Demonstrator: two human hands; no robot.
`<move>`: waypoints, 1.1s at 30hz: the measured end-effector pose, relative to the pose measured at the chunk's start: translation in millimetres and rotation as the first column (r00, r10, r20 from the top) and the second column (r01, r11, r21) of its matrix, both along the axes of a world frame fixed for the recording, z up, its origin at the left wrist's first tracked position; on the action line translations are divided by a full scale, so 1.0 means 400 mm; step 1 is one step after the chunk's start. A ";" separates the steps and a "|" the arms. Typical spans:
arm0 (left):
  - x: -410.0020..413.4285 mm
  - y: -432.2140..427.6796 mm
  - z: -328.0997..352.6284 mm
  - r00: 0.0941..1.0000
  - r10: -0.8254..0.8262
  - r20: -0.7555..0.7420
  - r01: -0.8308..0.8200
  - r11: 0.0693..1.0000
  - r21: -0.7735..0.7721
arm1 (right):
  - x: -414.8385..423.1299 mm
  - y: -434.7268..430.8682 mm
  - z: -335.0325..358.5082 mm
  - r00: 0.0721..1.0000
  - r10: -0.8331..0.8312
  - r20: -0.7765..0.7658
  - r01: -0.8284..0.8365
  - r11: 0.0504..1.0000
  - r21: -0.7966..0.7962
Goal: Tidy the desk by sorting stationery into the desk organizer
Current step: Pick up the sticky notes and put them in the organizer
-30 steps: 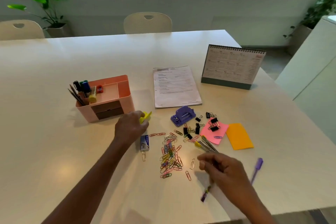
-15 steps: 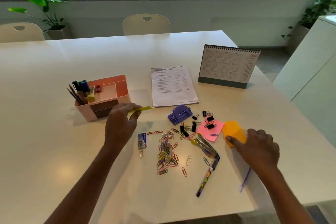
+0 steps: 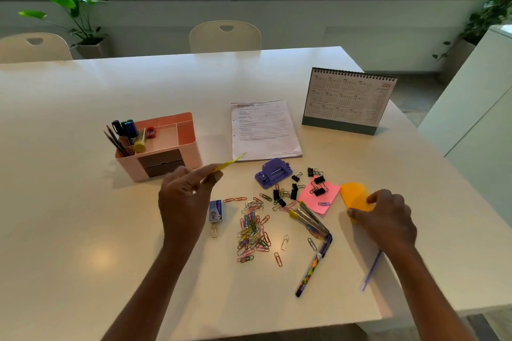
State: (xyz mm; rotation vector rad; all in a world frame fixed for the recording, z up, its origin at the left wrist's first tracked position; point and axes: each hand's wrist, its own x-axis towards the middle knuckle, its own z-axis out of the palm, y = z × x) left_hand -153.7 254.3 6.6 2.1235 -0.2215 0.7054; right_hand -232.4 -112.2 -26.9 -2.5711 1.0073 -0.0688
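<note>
Yellow strip (image 3: 230,162) pinched aloft beside pink organizer (image 3: 130,167); orange notes (image 3: 353,194) gripped

pink organizer (image 3: 177,147), purple hole punch (image 3: 273,173), orange & pink sticky pads, multicolour paper clips (image 3: 253,232), w/ black binder clips

Open tabletop (image 3: 83,216) lies left of the desk organizer (image 3: 194,152); paper clips (image 3: 252,232) and binder clips (image 3: 320,188) clutter its right side.

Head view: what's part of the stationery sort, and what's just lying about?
Job: desk organizer; yellow strip pinched in left hand; orange sticky pad gripped by right hand; paper clips; binder clips; pens; hole punch; staple box; pink sticky pad.
Lying about: printed form; desk calendar; chairs; potted plants.
</note>
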 end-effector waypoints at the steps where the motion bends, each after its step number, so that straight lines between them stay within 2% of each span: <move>1: -0.009 -0.003 -0.009 1.000 -0.002 -0.012 0.001 1.000 -0.027 | 0.000 -0.003 0.003 1.000 -0.005 -0.004 0.005 1.000 0.000; 5: -0.052 -0.027 -0.025 0.999 0.014 -0.031 -0.015 0.998 -0.055 | 0.001 -0.022 0.006 0.999 0.019 -0.039 -0.019 1.000 -0.006; 8: -0.073 -0.036 -0.032 0.999 0.017 -0.051 -0.020 0.998 -0.056 | -0.002 -0.032 0.005 0.995 0.046 -0.089 -0.054 0.995 -0.080; 12: -0.096 -0.044 -0.022 0.996 0.001 -0.094 -0.009 0.997 -0.083 | -0.009 -0.038 -0.005 0.994 0.059 -0.093 -0.065 0.996 -0.068; 16: -0.104 -0.054 -0.025 0.959 -0.137 -0.248 0.050 0.944 -0.326 | -0.004 -0.047 0.002 0.994 0.054 -0.093 -0.059 0.997 -0.046; 20: -0.119 -0.073 -0.024 0.891 -0.302 -0.339 0.061 0.819 -0.570 | 0.009 -0.071 0.014 0.998 0.019 -0.065 -0.012 0.995 0.099; 23: -0.121 -0.080 -0.030 0.844 -0.373 -0.384 0.031 0.750 -0.660 | 0.013 -0.081 0.019 0.998 0.030 -0.055 -0.020 0.984 0.177; 26: -0.132 -0.090 -0.027 0.837 -0.376 -0.397 0.049 0.774 -0.632 | 0.018 -0.085 0.020 0.999 0.041 0.018 -0.044 0.970 0.238; 28: -0.138 -0.096 -0.020 0.823 -0.399 -0.405 0.052 0.762 -0.646 | 0.019 -0.086 0.020 0.991 0.042 0.128 -0.065 0.980 0.187; 31: -0.146 -0.101 -0.013 0.787 -0.454 -0.418 0.033 0.707 -0.706 | 0.009 -0.063 0.043 0.951 0.051 0.306 -0.110 0.978 0.178; 33: -0.153 -0.107 -0.006 0.751 -0.513 -0.416 0.007 0.636 -0.771 | -0.004 -0.038 0.062 0.914 0.078 0.399 -0.168 0.966 0.196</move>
